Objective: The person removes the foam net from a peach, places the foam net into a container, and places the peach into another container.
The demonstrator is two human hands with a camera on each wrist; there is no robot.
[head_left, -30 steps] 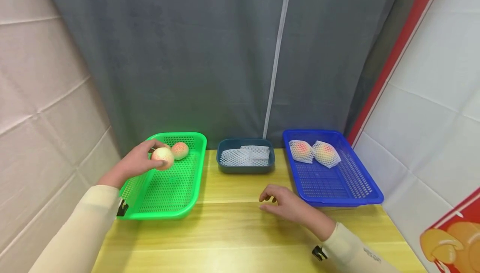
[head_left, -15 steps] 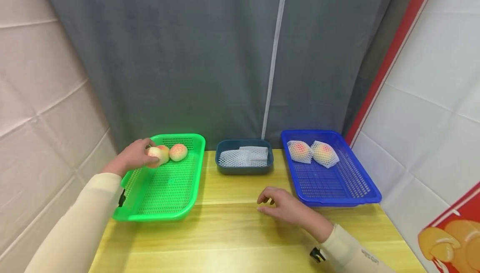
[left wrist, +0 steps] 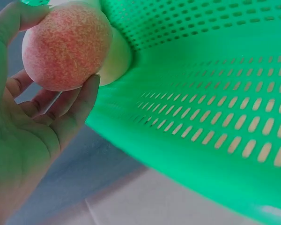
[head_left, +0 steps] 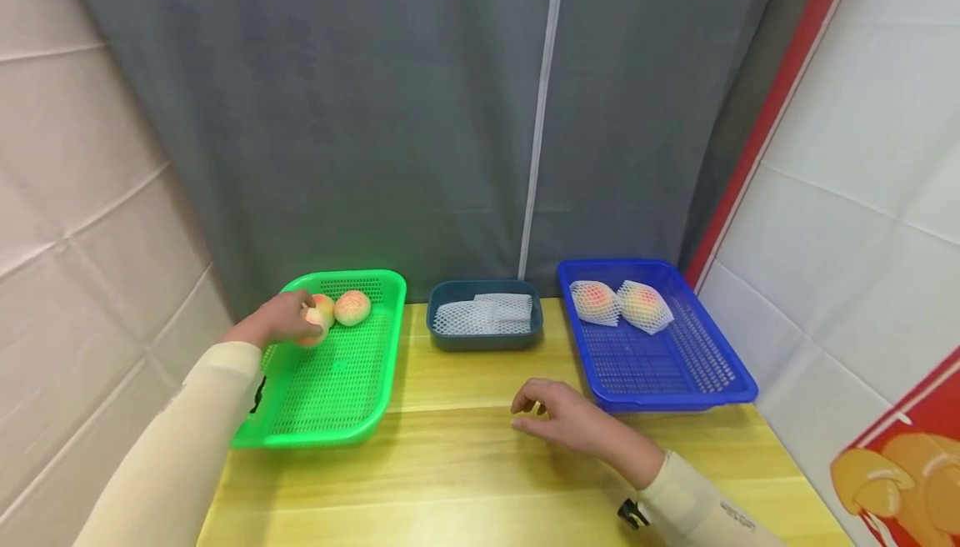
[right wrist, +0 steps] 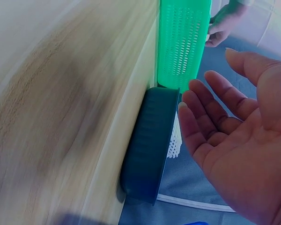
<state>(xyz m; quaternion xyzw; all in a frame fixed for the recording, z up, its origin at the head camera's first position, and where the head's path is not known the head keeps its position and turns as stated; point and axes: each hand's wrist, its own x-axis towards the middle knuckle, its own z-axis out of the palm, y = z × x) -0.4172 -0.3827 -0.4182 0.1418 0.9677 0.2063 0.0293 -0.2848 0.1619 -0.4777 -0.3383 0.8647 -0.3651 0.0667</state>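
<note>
My left hand [head_left: 281, 319] reaches over the left side of a green basket [head_left: 395, 347] and holds a peach [head_left: 312, 333] at its far left. In the left wrist view, thumb and fingertips grip this reddish, speckled peach [left wrist: 68, 47], and a paler peach [left wrist: 119, 58] shows right behind it. Two more peaches, one partly hidden [head_left: 324, 306] and one at the back [head_left: 352, 308], lie in the basket. Over the table's middle, my right hand [head_left: 558, 414] hangs with loosely bent fingers and holds nothing.
A small dark tray [head_left: 483, 344] with white foam nets [head_left: 472, 318] stands between the baskets. At right, a blue basket [head_left: 652, 402] holds two net-wrapped peaches [head_left: 643, 307]. A grey curtain [head_left: 375, 113] hangs behind the wooden table [head_left: 450, 480].
My left hand has carried the peach left, then down beside the other peaches, uncovering more of the middle one. The right hand stays nearly still. The head view has shifted slightly.
</note>
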